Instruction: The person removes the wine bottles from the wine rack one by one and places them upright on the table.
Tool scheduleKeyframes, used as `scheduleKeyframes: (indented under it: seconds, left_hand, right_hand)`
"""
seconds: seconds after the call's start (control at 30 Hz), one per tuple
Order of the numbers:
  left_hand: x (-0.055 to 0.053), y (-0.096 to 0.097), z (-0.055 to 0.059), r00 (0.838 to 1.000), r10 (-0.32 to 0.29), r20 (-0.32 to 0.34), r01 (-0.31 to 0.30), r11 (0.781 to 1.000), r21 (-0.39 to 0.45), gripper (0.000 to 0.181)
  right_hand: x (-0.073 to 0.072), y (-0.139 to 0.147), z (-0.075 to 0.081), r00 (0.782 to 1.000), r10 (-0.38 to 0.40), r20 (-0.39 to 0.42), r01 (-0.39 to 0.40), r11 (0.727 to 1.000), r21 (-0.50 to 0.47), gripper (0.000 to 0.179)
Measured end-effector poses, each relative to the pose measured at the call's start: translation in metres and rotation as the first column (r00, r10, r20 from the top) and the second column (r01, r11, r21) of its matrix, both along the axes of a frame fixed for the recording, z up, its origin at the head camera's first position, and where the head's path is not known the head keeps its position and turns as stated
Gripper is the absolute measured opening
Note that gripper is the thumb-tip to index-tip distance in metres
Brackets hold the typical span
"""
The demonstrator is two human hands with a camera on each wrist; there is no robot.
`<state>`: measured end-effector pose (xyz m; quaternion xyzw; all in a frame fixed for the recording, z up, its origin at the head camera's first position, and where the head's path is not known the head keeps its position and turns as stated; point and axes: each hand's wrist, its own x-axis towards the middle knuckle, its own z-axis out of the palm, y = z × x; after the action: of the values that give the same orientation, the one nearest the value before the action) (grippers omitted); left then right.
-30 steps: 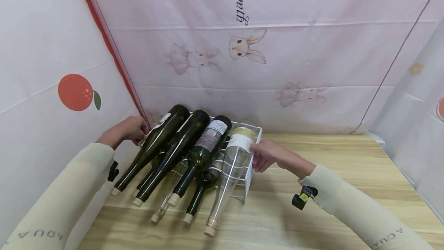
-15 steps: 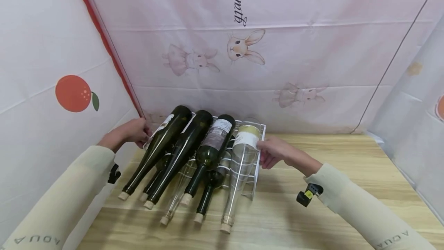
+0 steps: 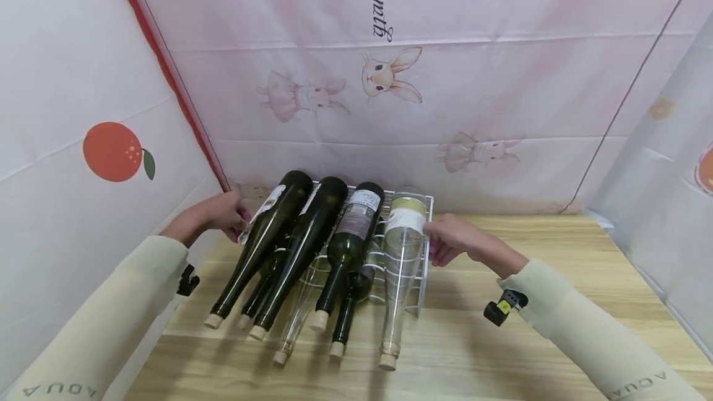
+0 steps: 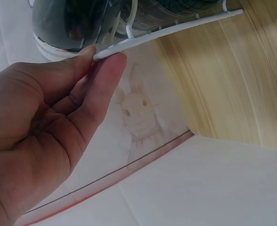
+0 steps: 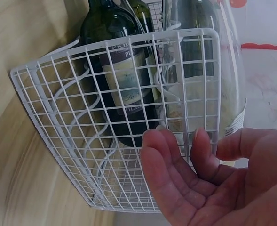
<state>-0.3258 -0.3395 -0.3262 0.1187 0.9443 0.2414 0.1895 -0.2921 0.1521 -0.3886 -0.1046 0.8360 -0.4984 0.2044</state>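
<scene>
A white wire wine rack holds several corked bottles lying in two tiers, necks toward me. Its top tier has a green bottle at the left, a second green bottle, a dark labelled bottle and a clear bottle at the right. My left hand pinches the rack's left edge between thumb and fingers, plainly seen in the left wrist view on the white bar. At the opposite side, my right hand grips the mesh side panel by its upper edge.
The wood-grain table extends in front and to the right. A pink curtain with rabbits rises close behind the rack, and a white curtain stands at the left, near my left hand.
The rack with its bottles has shifted right and turned slightly, its bottle necks swinging right. Both hands have moved along with it, keeping hold of its sides.
</scene>
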Motion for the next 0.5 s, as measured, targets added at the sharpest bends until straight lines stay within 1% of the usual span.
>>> scheduleKeyframes:
  seconds: [0.17, 0.4, 0.5]
  left_hand:
    - [0.001, 0.005, 0.001, 1.000, -0.010, 0.003, 0.010, 1.000, 0.012, 0.012]
    - [0.002, 0.016, 0.000, 1.000, -0.014, 0.004, 0.014, 1.000, -0.015, 0.011]
    - [0.001, 0.015, 0.007, 0.999, -0.034, 0.018, 0.034, 0.999, -0.021, 0.012]
  right_hand:
    - [-0.001, 0.006, 0.002, 1.000, 0.003, -0.019, -0.002, 1.000, 0.031, 0.039]
    - [-0.003, 0.014, 0.001, 0.998, 0.017, -0.054, -0.014, 0.999, 0.051, 0.042]
    - [0.001, 0.013, 0.003, 0.998, 0.018, -0.059, -0.015, 0.999, 0.044, 0.043]
